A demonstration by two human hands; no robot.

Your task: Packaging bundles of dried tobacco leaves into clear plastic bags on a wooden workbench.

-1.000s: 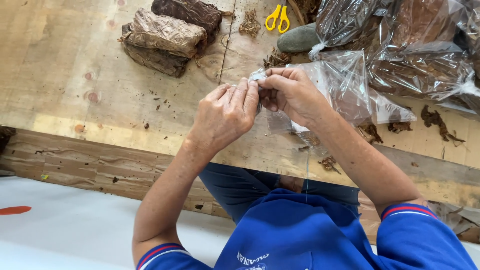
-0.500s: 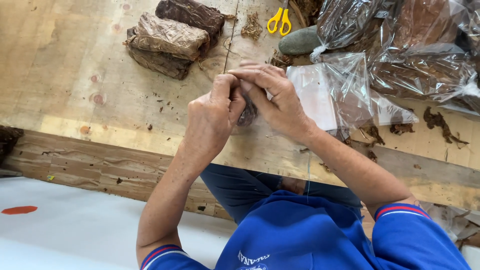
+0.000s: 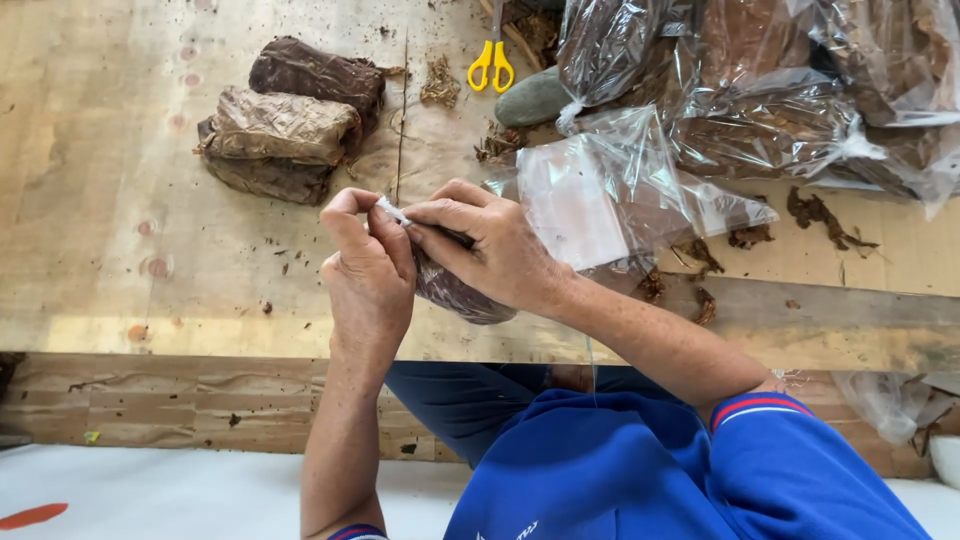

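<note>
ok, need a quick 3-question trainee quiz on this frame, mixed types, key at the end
1. True or false: both hands hold the small clear bag of brown leaf at the table edge.
2. Which tool lies at the top of the wooden table? A) yellow-handled scissors B) a knife C) a stapler
3. Fill in: the stack of brown wrapped bundles numbers ____.

Key
1. True: the left hand and right hand pinch its twisted top.
2. A, the scissors.
3. Three.

Wooden table (image 3: pixel 120 150); brown bundles (image 3: pixel 285 120), scissors (image 3: pixel 490 65) (yellow), bagged leaves (image 3: pixel 780 90).
</note>
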